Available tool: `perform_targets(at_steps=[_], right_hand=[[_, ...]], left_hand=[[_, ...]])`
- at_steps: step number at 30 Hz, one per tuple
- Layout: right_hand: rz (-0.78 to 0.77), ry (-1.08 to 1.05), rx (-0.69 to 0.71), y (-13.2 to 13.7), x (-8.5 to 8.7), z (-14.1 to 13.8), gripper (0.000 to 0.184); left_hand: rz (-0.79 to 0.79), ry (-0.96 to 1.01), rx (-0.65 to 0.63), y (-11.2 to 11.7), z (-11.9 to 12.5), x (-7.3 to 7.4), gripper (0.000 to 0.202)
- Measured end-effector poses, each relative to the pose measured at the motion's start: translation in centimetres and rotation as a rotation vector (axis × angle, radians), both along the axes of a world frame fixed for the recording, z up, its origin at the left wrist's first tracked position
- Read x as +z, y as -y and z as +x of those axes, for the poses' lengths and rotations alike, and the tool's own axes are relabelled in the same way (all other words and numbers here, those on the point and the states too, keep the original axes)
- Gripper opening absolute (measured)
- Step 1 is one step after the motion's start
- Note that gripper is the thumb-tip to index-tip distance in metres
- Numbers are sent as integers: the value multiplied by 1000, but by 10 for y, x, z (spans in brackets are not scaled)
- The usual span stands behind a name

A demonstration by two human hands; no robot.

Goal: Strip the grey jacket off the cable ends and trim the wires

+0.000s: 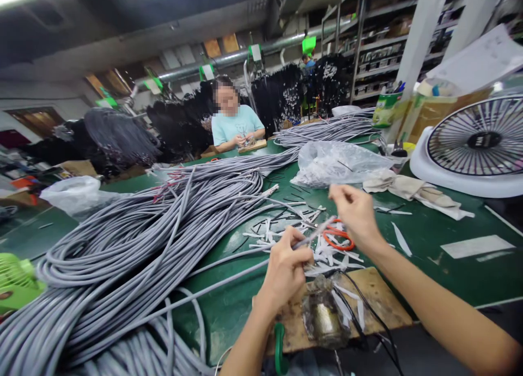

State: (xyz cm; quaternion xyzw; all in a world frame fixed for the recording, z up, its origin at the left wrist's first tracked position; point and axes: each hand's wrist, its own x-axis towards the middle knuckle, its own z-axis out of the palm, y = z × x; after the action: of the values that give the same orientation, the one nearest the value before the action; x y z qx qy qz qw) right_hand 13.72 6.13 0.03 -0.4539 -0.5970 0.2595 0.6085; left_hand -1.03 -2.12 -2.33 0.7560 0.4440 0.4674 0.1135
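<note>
My left hand [289,264] is closed around a grey cable [245,269] near its end. The stripped-looking cable end [321,230] sticks out past my fingers toward the right. My right hand [354,212] is raised to the right of that end, thumb and fingers pinched together; whatever may be between them is too small to make out. Orange-handled scissors [338,238] lie on the table just below my right hand, among white and black scraps [269,231]. Below my hands, a small metal device with a brassy face [327,317] sits on a wooden board [378,294].
A large pile of grey cables [163,240] covers the left of the green table [433,267]. Beyond my hands lie a clear plastic bag [335,161] and a cloth glove [417,190]. A white fan [478,147] stands at right. Across the table sits a co-worker [237,126].
</note>
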Motion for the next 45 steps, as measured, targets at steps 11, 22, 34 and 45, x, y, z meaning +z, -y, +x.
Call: perform_targets(at_steps=[11,22,34,45], right_hand=[[-381,-310,1003,20,8,-11,61],[-223,-451,579,23,-9,-27,33],[-228,-428,252,-5,-8,-19,27],[176,225,152,36,3,-15,26]], left_hand=[[-405,774,-225,-1,-4,11,32],[-275,414,300,-3,5,7,17],[-32,353,194,5,2,4,16],[-267,813,167,0,0,9,26]])
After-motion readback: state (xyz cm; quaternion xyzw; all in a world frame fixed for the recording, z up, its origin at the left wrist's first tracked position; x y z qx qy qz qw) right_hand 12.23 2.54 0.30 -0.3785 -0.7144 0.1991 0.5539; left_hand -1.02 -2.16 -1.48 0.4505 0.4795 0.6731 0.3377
